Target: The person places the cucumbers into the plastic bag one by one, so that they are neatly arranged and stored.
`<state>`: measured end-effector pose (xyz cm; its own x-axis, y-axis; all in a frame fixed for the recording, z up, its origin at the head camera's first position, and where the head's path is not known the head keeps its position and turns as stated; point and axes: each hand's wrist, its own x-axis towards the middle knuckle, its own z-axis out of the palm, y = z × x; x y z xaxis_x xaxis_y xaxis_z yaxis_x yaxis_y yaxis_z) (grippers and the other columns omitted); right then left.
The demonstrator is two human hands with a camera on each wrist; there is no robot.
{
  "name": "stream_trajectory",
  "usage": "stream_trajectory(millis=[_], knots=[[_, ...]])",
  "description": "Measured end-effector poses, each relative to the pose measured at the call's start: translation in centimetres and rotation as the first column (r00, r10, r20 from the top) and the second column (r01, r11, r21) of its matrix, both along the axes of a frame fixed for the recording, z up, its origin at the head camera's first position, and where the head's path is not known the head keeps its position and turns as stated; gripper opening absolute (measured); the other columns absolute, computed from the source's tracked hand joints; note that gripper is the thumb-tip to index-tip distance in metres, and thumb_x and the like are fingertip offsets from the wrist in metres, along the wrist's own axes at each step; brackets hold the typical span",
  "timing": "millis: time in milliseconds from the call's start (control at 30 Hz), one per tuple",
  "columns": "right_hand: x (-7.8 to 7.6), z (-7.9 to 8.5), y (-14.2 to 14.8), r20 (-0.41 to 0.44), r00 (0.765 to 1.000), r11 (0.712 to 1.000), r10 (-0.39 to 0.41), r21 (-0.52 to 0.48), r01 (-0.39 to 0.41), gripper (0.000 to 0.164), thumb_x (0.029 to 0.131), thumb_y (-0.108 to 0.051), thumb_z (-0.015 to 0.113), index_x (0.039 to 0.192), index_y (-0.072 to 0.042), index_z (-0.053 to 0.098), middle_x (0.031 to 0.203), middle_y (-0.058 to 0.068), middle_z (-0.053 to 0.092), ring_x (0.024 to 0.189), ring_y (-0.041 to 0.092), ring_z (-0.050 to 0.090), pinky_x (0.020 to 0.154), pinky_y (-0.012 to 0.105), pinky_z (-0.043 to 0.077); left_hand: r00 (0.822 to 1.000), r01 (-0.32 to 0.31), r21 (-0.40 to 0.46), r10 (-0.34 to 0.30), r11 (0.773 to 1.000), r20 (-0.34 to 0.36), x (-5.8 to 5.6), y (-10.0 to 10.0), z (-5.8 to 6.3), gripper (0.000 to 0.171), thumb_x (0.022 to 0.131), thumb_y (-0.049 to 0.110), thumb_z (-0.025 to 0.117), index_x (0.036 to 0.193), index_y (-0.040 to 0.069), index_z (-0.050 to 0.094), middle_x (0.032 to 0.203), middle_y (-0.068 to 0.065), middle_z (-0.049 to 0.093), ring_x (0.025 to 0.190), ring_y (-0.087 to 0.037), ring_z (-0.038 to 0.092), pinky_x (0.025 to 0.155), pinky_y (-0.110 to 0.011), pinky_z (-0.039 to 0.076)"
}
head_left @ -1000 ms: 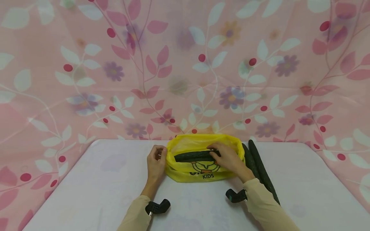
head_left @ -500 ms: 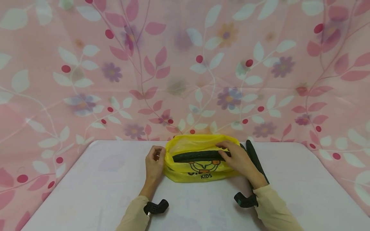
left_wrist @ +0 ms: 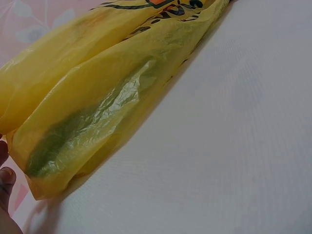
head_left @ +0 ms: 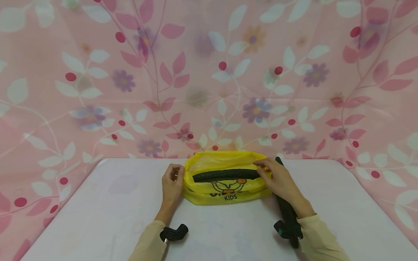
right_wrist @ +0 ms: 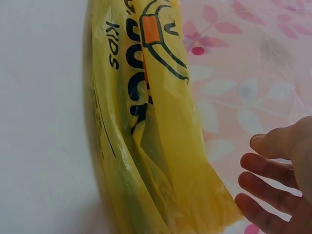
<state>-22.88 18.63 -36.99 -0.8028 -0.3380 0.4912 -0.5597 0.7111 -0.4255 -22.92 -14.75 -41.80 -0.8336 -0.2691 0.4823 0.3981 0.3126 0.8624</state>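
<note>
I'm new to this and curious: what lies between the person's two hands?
Between the left hand and the right hand lies the yellow bag, with a dark green cucumber in its mouth; the head view shows this.

The bag [head_left: 241,194] is black-printed yellow, the cucumber [head_left: 225,175] dark green, the backdrop [head_left: 209,79] flowered pink.

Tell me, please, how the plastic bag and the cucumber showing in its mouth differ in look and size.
The bag is yellow; the cucumber is dark green.
The bag carries printing, including "KIDS"; the cucumber shows none.
The bag is the larger, broad and loosely creased; the cucumber is slim and rod-like.
Both lie roughly crosswise in the head view.
</note>
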Motion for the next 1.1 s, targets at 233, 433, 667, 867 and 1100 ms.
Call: stream_trajectory(millis=[233, 433, 667, 867, 1100], knots=[[0.0, -0.1, 2.2, 0.017, 0.999, 0.999, -0.039, -0.018, 0.04, 0.028, 0.09, -0.006, 0.061, 0.118, -0.004, 0.06, 0.107, 0.012, 0.062, 0.09, 0.022, 0.061, 0.076, 0.04, 0.055, 1.0, -0.002, 0.007, 0.002, 1.0, 0.022, 0.1, -0.1, -0.1, 0.013, 0.093, 0.01, 0.059, 0.097, -0.002, 0.062, 0.086, -0.013, 0.064, 0.072, -0.009, 0.051, 0.065, -0.017, 0.043], [0.2, -0.5, 4.4, 0.048, 0.992, 0.993, -0.119, -0.01, 0.12, 0.03, 0.09, -0.005, 0.061, 0.119, -0.001, 0.058, 0.107, 0.015, 0.063, 0.088, 0.026, 0.062, 0.074, 0.043, 0.054, 1.0, 0.0, 0.003, 0.0, 1.0, 0.008, 0.1, -0.2, -0.1, 0.013, 0.092, 0.009, 0.059, 0.096, -0.003, 0.061, 0.085, -0.013, 0.064, 0.07, -0.009, 0.051, 0.064, -0.016, 0.043], [0.3, -0.8, 6.5, 0.18, 0.956, 0.973, -0.23, 0.034, 0.228, 0.035, 0.091, -0.011, 0.06, 0.122, 0.003, 0.054, 0.105, 0.022, 0.062, 0.088, 0.034, 0.062, 0.073, 0.049, 0.053, 1.0, 0.0, 0.001, 0.0, 1.0, 0.006, 0.2, -0.1, -0.1, 0.013, 0.093, 0.009, 0.058, 0.097, -0.002, 0.061, 0.085, -0.013, 0.063, 0.07, -0.009, 0.051, 0.064, -0.017, 0.043], [0.3, -1.3, 7.8, 0.357, 0.892, 0.961, -0.276, 0.124, 0.248, 0.046, 0.091, -0.022, 0.059, 0.127, 0.006, 0.047, 0.106, 0.024, 0.059, 0.09, 0.034, 0.062, 0.071, 0.046, 0.051, 1.0, -0.003, -0.004, 0.003, 1.0, 0.006, 0.2, -0.1, 0.0, 0.013, 0.093, 0.009, 0.058, 0.097, -0.003, 0.061, 0.085, -0.014, 0.063, 0.07, -0.01, 0.051, 0.064, -0.016, 0.043], [0.3, -1.7, 8.7, 0.537, 0.802, 0.964, -0.262, 0.191, 0.187, 0.059, 0.091, -0.034, 0.058, 0.128, 0.01, 0.043, 0.102, 0.019, 0.059, 0.085, 0.026, 0.059, 0.071, 0.039, 0.05, 1.0, 0.002, -0.006, -0.002, 1.0, 0.008, 0.2, 0.0, 0.1, 0.013, 0.093, 0.009, 0.058, 0.097, -0.003, 0.061, 0.084, -0.014, 0.062, 0.069, -0.011, 0.05, 0.064, -0.016, 0.043]])
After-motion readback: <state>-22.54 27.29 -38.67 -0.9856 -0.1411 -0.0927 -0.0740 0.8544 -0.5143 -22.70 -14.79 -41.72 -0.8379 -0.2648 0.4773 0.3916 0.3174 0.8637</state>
